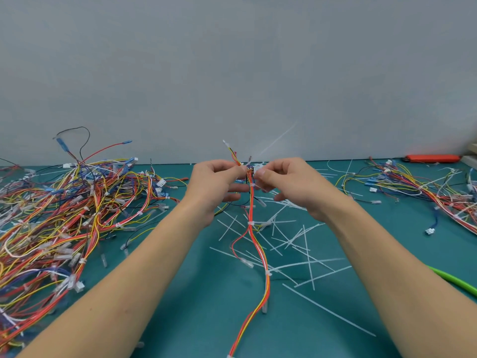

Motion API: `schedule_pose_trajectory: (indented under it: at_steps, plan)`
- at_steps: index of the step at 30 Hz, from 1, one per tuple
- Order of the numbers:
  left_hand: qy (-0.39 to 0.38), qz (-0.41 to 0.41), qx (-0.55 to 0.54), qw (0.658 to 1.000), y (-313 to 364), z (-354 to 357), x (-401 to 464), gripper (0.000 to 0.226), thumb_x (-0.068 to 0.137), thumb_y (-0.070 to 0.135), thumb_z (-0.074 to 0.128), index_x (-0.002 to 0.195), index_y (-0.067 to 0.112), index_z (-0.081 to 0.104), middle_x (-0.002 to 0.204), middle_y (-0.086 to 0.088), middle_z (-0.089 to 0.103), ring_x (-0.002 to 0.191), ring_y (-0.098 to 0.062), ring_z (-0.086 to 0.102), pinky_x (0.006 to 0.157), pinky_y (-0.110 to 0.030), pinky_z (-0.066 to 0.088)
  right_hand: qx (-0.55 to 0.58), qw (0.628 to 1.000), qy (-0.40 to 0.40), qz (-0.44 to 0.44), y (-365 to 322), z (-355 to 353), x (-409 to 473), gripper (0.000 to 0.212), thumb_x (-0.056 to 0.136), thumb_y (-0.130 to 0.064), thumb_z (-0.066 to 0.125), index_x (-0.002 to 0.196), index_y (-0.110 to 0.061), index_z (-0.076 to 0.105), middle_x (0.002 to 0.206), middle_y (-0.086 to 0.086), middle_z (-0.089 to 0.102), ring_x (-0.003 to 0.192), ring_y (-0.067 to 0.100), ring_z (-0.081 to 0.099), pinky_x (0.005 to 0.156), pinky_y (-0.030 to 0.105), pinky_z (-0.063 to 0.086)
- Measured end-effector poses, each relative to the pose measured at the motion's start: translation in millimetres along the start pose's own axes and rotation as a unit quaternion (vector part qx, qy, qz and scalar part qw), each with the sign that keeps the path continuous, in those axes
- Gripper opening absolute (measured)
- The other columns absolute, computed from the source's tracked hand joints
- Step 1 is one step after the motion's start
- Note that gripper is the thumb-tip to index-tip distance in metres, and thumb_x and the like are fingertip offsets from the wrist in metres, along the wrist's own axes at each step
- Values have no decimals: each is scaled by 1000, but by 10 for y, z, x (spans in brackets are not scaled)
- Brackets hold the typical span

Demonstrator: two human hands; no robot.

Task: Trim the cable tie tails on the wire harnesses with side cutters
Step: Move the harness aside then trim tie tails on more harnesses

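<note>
A red, orange and yellow wire harness [255, 244] runs from the table's front edge up to both hands at the centre. My left hand [214, 180] pinches the harness near its upper end. My right hand [286, 182] pinches the same spot from the right, at a white cable tie [255, 167]. A long, blurred white tie tail [278, 138] sticks up and to the right from there. Several white ties sit along the harness below. No side cutters are visible in either hand.
A large tangle of harnesses [56, 215] covers the left of the green mat. Another pile of harnesses [418, 187] lies at the right. Cut white tie tails [296, 249] litter the middle. An orange tool [433, 158] lies at the back right; a green cable [454, 280] lies at the right edge.
</note>
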State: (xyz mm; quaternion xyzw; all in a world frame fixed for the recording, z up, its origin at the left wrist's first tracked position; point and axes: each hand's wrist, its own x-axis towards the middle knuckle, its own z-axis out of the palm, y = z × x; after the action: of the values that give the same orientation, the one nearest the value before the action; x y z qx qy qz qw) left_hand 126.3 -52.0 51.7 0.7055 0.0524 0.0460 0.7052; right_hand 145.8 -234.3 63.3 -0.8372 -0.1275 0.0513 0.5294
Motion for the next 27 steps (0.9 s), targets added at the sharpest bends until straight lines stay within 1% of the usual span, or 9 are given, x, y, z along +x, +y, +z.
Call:
schedule_pose_trajectory:
  at_steps: [3,5,7,10,15,20,24,25,27]
  plan:
    - [-9,-8,-9,1000,13,-14,2,9,91,18,77,96,10,74,94,-6,78,81,-26,79,60,-30,57,-80,993,-79,31,8,-45,-38,18,101,-30,64,97,-16,76,91,-1,79,81,5,67,73,29,54]
    - [-27,-25,24,999,36,-36,-14,11,94,22,75,99,12,73,97,-8,78,79,-25,79,56,-28,57,-86,992,-82,32,11,-57,-49,11,97,-24,70,92,-16,77,86,6,79,74,7,65,61,20,48]
    - [-80,-43,127,988,74,-59,-41,19,98,31,69,101,13,72,96,-7,80,74,-24,78,52,-26,55,-82,994,-63,29,20,-82,-42,9,93,-22,76,87,-16,77,78,7,75,68,8,63,53,14,43]
    - [-132,-30,243,961,129,-40,-82,30,98,40,66,97,11,74,84,-4,80,68,-21,77,48,-23,52,-68,995,-64,35,9,-154,-31,9,92,-22,77,89,-13,78,76,0,75,67,9,64,60,21,50]
    - [-126,-4,247,961,141,-10,-113,18,91,30,77,85,13,77,79,-1,79,71,-19,78,47,-22,50,-83,994,-66,21,-28,-150,-41,11,92,-20,74,86,-12,79,77,-1,77,63,10,57,54,24,45]
    - [-128,-20,212,969,160,-46,-99,15,93,26,74,91,11,78,83,-4,80,73,-20,78,47,-23,52,-92,995,-50,2,-60,-92,-56,12,94,-18,70,85,-14,77,78,-2,79,58,6,62,52,22,44]
    - [-147,-44,239,959,156,-47,-103,19,96,26,68,91,10,77,84,-4,80,72,-17,77,47,-23,51,-162,985,-49,-32,-105,-52,-75,10,89,-16,71,82,-15,77,75,-4,78,58,7,67,61,32,53]
    - [-148,-46,247,957,147,-41,-103,20,95,26,69,92,9,77,83,-5,80,71,-16,77,47,-22,51,-176,982,-49,-38,-117,-35,-84,10,89,-16,71,81,-15,78,74,-5,78,59,7,68,61,32,54]
    - [-144,-45,258,954,134,-31,-103,19,94,23,68,91,6,76,81,-5,80,70,-15,77,47,-21,51,-199,978,-49,-45,-138,-5,-103,12,88,-15,69,79,-15,78,72,-5,77,60,7,69,51,24,49]
